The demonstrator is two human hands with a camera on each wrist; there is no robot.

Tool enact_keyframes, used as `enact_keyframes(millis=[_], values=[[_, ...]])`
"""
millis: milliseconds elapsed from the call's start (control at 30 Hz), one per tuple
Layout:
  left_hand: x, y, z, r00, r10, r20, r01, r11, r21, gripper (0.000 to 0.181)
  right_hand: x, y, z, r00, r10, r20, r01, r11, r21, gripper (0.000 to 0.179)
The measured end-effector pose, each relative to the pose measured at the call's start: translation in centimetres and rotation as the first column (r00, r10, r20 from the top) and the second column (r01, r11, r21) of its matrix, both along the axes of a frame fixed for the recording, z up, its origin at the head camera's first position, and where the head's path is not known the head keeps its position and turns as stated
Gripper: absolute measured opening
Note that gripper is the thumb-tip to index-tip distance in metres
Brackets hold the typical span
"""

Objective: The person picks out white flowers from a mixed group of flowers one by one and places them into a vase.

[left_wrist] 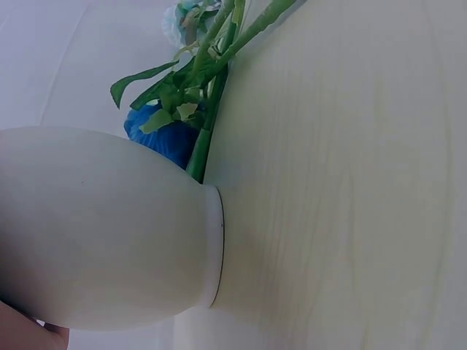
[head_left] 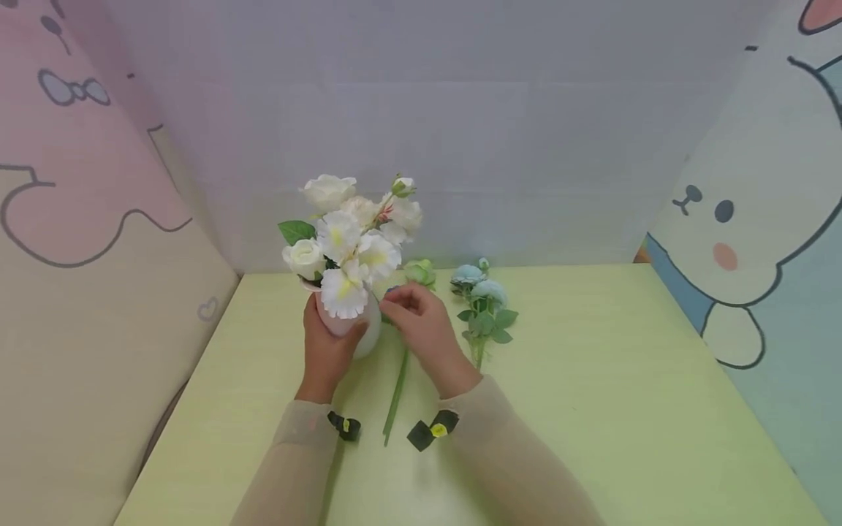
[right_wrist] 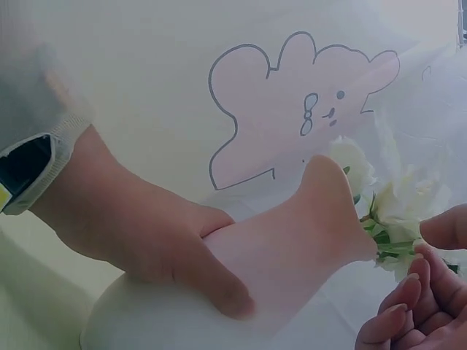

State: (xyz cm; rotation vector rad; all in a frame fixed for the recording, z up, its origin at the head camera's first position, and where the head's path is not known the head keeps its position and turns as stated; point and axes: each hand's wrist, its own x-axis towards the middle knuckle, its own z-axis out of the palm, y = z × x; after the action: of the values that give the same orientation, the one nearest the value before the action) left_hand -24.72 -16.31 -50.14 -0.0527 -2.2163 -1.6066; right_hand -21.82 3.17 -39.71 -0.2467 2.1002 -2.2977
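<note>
My left hand (head_left: 327, 356) grips a white vase (head_left: 370, 336) around its body, the thumb across the near side. White flowers (head_left: 343, 292) fill the vase, several with yellow centres, along with roses and a green leaf. At the mouth's right side is my right hand (head_left: 429, 334), its fingers curled. In the right wrist view, the thumb and a finger pinch a green flower stem (right_wrist: 396, 248) just outside the rim. The left wrist view has the vase's base close over the table, with a blue flower (left_wrist: 164, 138) lying behind it.
Right of the vase lies a pale green flower (head_left: 419, 272) with a long stem. Farther right are light blue flowers (head_left: 488, 294) with leafy stems. Behind the yellow-green table (head_left: 592, 380) stands a plain wall (head_left: 500, 146); cartoon-printed panels (head_left: 743, 219) flank it.
</note>
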Motion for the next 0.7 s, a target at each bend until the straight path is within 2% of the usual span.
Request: enact_keyframes(millis=[133,233,333,533,600,700], values=[[-0.1,-0.2,-0.4,1.000,0.005,0.016,-0.005,1.000,0.015,0.100,0.6,1.2,-0.7,1.000,-0.015,-0.020,0.015,1.000,-0.019,0.012],[0.2,-0.5,-0.7,0.999,0.013,0.049,-0.013,1.000,0.008,0.102,1.0,2.2,-1.0,0.999,-0.018,-0.030,0.017,1.000,-0.022,0.012],[0.5,-0.7,-0.8,0.997,0.032,0.068,-0.032,0.999,-0.002,0.104,1.4,3.3,-1.1,0.999,-0.018,-0.046,0.019,1.000,0.008,0.012],[0.9,-0.9,-0.7,0.999,0.031,0.040,-0.032,0.999,0.010,0.102,2.3,5.8,-1.6,0.995,-0.021,-0.101,0.034,0.991,0.128,0.012],[1.3,-0.8,-0.6,0.997,0.025,0.068,-0.026,1.000,0.015,0.102,2.6,6.8,-1.9,0.993,-0.039,-0.110,0.057,0.985,0.166,0.012],[2.3,-0.8,-0.3,0.989,0.014,0.146,-0.017,1.000,0.019,0.103,3.2,8.3,-2.1,0.992,-0.064,-0.109,0.084,0.977,0.198,0.011]])
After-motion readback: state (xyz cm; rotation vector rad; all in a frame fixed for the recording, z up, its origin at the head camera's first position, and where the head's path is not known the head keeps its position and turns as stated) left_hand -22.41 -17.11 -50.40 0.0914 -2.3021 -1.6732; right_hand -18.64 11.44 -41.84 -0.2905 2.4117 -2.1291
